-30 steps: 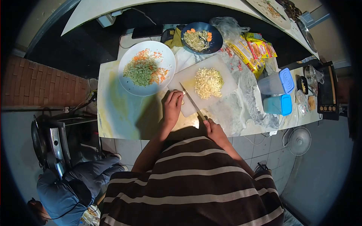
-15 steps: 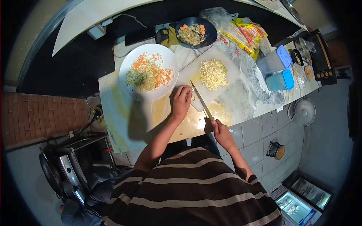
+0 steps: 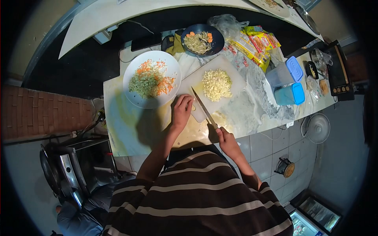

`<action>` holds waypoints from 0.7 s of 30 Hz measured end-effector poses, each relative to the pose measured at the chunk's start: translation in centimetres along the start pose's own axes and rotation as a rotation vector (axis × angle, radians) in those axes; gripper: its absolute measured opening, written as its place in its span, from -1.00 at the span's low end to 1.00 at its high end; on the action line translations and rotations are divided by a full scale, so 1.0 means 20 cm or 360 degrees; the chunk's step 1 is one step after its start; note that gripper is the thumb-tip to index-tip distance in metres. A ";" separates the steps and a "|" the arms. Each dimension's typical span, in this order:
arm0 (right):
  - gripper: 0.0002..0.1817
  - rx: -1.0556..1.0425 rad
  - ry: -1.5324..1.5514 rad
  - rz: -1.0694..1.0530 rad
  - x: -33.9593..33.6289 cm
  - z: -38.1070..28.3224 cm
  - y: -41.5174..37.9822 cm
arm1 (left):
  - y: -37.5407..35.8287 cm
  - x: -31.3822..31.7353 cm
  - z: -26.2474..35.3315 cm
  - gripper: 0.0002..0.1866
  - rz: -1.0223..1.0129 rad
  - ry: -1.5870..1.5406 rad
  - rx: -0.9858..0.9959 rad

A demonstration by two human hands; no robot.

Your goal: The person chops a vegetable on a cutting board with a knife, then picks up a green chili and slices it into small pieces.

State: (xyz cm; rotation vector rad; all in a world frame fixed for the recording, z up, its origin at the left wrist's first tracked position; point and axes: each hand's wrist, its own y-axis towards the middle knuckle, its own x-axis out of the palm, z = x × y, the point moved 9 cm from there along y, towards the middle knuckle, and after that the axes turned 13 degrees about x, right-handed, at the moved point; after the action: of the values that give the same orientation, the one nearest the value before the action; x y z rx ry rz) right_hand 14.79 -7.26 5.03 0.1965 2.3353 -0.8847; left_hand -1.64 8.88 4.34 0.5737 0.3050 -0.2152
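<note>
Your right hand's [image 3: 227, 142] fingers are wrapped round the knife [image 3: 204, 107] handle, blade angled over the board [image 3: 238, 83]. Left hand [image 3: 182, 113] is curled at the board's left edge, near the blade; can't tell if it grips anything. A slip could nick those fingertips. Chopped pile [image 3: 217, 85] sits beyond, on the board; a wide sweep could scatter it.

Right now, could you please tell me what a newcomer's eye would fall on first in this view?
Most likely the large white plate of green and orange shreds, left of the cutting board. Next comes the pale chopped heap on that board, with the knife in the right hand slanting beside it. Beyond the board, the dark pan stands out too.
</note>
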 end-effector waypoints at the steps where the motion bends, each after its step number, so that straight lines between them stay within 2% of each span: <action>1: -0.57 0.0013 0.0012 -0.0047 -0.01 0.00 0.01 | 0.01 0.00 0.00 -0.91 -0.0004 0.0043 -0.0017; 5: -0.56 -0.0019 0.0002 -0.0108 -0.06 0.03 0.09 | 0.08 0.00 0.04 -0.90 0.0044 0.0161 0.0155; 10: -0.54 -0.0136 -0.0050 -0.0170 -0.12 0.03 0.17 | 0.10 0.02 0.01 -0.85 0.0040 0.0242 0.0121; 12: -0.53 -0.0150 -0.0060 -0.0205 -0.14 0.04 0.19 | 0.07 0.00 0.06 -0.78 0.0171 0.0460 0.0201; 15: -0.53 -0.0190 -0.0052 -0.0200 -0.18 0.05 0.23 | 0.01 0.01 0.07 -0.73 0.0323 0.0511 0.0260; 18: -0.54 -0.0219 -0.0048 -0.0217 -0.17 0.07 0.26 | -0.04 0.03 0.07 -0.76 0.0206 0.0591 0.0072; 21: -0.54 -0.0259 -0.0052 -0.0214 -0.16 0.09 0.30 | -0.05 0.05 0.09 -0.80 0.0172 0.0617 0.0130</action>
State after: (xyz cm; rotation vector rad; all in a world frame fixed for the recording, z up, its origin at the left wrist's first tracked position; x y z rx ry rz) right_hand 20.33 -3.56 2.56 -0.0427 2.3979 -0.7498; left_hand -0.58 6.94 4.93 0.7104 0.6412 -0.0096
